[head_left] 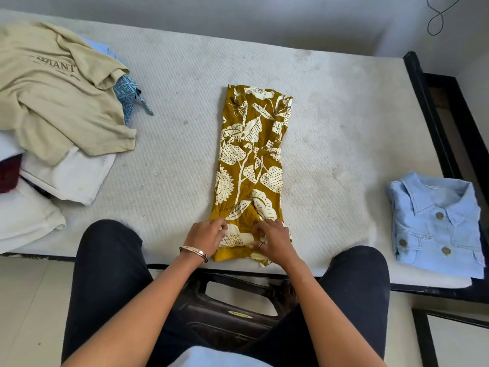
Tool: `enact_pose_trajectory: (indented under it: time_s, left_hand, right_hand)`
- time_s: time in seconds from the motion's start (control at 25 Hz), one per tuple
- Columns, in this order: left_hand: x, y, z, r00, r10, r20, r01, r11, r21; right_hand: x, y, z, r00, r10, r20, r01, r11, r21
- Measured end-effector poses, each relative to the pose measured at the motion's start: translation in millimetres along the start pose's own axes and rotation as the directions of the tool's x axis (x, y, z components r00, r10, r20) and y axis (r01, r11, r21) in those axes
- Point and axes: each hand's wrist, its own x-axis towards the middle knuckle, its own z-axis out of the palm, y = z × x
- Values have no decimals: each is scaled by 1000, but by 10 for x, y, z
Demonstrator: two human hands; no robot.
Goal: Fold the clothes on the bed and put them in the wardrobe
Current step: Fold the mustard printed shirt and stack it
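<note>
Mustard leaf-print garment [251, 160] lies narrow on the bed [172, 75], its near hem pinched in the grip of left hand [207, 235] and right hand [274, 238]; lift evenly, fold away squarely.

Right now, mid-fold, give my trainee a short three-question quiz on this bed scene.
1. True or false: both hands, left hand and right hand, grip the near end of the mustard leaf-print garment.
2. Which folded item lies at the bed's right edge? A) light blue buttoned shirt B) red towel C) black jeans
3. Fill in: the unfolded pile at the left is topped by a ____ T-shirt with printed lettering.

Key: 1 true; 2 A; 3 beige
</note>
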Motion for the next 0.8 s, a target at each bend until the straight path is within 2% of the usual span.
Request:
enact_pose_trajectory:
  time_s: [0.08,0.16,0.24,0.36,0.48,0.56,0.64,0.72,0.8]
  left_hand:
    - [58,53,-87,979,-41,-198,4,983,-185]
    - [249,103,-206,952,-119,-282,40,962,-270]
    - [559,118,-341,942,-187,-278,90,940,-328]
    - [1143,114,-573,928,-267,-259,156,912,-380]
    - [1886,150,-804,908,-324,-266,201,893,-402]
    - [2415,133,-893,921,-271,-281,149,909,-388]
    - [2799,96,-938,953,-139,-270,47,946,-322]
    - [3211,56,-919,976,15,-219,-65,973,-221]
    - [3562,17,-868,985,133,-109,-139,989,-45]
  right_hand:
    - [91,23,-108,991,70,-114,-48,982,183]
    - [287,65,-306,957,117,-264,-42,961,273]
    - [562,89,-558,934,133,-330,-26,950,312]
    - [1070,132,-914,918,172,-358,-44,940,339]
    - [1778,236,-1207,855,310,-415,-129,903,409]
    - [2308,313,-1391,784,440,-439,-191,842,504]
    - [2709,359,-1556,724,521,-451,-240,804,544]
    - [3096,422,-1677,723,524,-451,-262,811,522]
    - [3403,454,-1723,746,491,-450,-265,839,476]
